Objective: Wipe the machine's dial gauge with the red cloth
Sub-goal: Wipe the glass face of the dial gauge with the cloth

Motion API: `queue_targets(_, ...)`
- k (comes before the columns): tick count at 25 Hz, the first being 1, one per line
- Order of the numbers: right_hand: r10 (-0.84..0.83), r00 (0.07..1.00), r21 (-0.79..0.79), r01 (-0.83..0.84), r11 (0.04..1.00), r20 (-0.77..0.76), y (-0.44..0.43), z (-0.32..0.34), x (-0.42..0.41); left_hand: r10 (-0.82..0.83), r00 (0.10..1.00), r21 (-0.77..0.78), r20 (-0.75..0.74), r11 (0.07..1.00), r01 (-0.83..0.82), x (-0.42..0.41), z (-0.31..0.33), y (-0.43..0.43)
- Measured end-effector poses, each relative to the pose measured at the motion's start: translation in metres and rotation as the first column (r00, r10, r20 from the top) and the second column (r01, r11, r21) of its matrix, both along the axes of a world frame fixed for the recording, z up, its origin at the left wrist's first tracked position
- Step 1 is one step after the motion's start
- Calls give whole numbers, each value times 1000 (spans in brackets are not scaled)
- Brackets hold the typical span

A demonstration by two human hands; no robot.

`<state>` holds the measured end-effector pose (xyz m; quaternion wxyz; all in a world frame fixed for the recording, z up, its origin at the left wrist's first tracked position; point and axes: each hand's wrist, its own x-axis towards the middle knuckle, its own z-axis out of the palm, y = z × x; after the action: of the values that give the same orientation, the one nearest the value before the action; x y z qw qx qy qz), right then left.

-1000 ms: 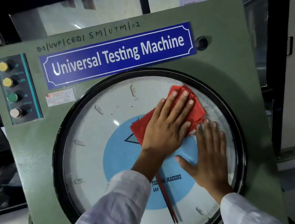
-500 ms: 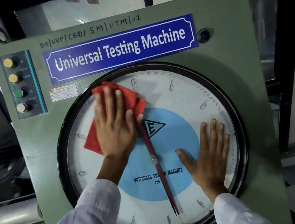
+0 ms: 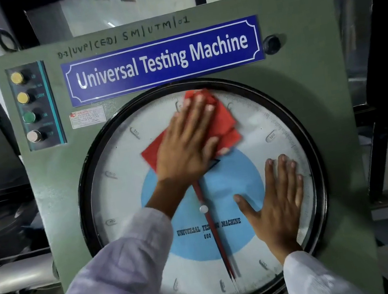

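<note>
Head view, items as you see them:

Dial gauge: large round face with a black rim, filling the centre of the frame, mounted on the green machine panel. White outer scale, blue inner disc, red pointer aimed toward the bottom of the dial.

Red cloth: folded, lying flat on the glass in the upper centre of the dial, its top corner near the rim.

Your left hand: fingers spread and extended, palm pressing the cloth against the glass; it pins the cloth rather than gripping it.

Your right hand: open, fingers flat and together, resting on the right side of the dial face, holding nothing, well apart from the cloth.

Both wrists emerge from pale sleeves at the bottom of the frame.

Blue nameplate: above the dial, reading "Universal Testing Machine".

Button strip: upper left of the panel, with two yellow, one green and one pale button.
</note>
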<state>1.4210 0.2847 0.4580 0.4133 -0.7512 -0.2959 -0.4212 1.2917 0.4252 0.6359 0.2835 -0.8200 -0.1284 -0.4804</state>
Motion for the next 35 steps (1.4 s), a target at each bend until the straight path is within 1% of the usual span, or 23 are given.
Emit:
queue_targets(1,6,1000,-1,-6,1000,0,1,1,1,61,994,-57,88,997,-57,-22,3,17)
queue_targets(3,9,1000,-20,-9,1000,-15,1,-2,0,226,947,-148,229,969,-196,-76,1,50)
queue_targets(5,4,1000,-40,-5,999,-24,0,-5,-1,378,872,-249,311,918,-309,-121,-5,71)
queue_targets(6,-1,1000,-51,0,999,-21,0,-5,-2,427,836,-307,344,893,-329,-129,-7,74)
queue_targets(7,-12,1000,-65,11,998,-15,1,-4,-2,453,811,-355,371,876,-327,-126,-8,73)
queue_targets(8,-28,1000,-84,28,996,-6,1,-2,-3,450,804,-384,389,872,-302,-117,-8,68)
queue_targets(10,-34,999,-120,36,992,19,0,1,-2,384,838,-381,387,895,-234,-91,-5,53)
queue_targets(12,-2,999,-133,8,991,45,0,5,2,283,905,-308,318,933,-184,-61,2,36)
queue_targets(13,7,999,-129,0,992,53,1,6,3,212,941,-246,263,958,-147,-41,5,25)
queue_targets(15,3,998,-109,5,994,66,1,6,4,40,995,-99,94,995,-31,8,9,-8)
queue_targets(17,5,997,-100,4,995,82,2,3,5,-75,990,11,-116,997,77,53,6,-45)
queue_targets(18,10,996,-102,-1,995,89,1,2,6,-98,978,38,-182,994,107,67,4,-58)
queue_targets(20,23,996,-95,-15,995,90,0,1,7,-109,961,97,-254,986,138,76,5,-61)
queue_targets(22,25,997,-90,-17,996,79,-2,3,7,-90,952,177,-293,973,147,61,16,-45)
queue_targets(23,28,997,-96,-21,995,77,-3,3,6,-68,962,184,-263,976,119,48,24,-32)
queue_targets(24,33,997,-101,-25,995,75,-3,4,5,-39,980,150,-193,986,69,31,31,-15)
queue_targets(26,21,997,-110,-13,994,71,-5,6,5,70,998,38,2,997,-70,-16,40,24)
queue_targets(28,31,998,-95,-27,995,48,-3,9,1,195,970,-49,144,981,-190,-74,29,58)
queue_targets(30,29,1000,-57,-29,998,-1,3,13,-6,272,938,-132,214,960,-248,-112,9,75)
queue_targets(32,-16,1000,-60,14,998,-26,7,15,-8,311,887,-276,342,935,-221,-110,-5,75)
queue_targets(34,-27,1000,-72,27,997,-9,9,15,-6,394,779,-458,488,875,-156,-93,1,67)
queue_targets(35,-33,999,-76,33,997,-6,9,14,-5,442,726,-524,527,842,-131,-82,10,63)
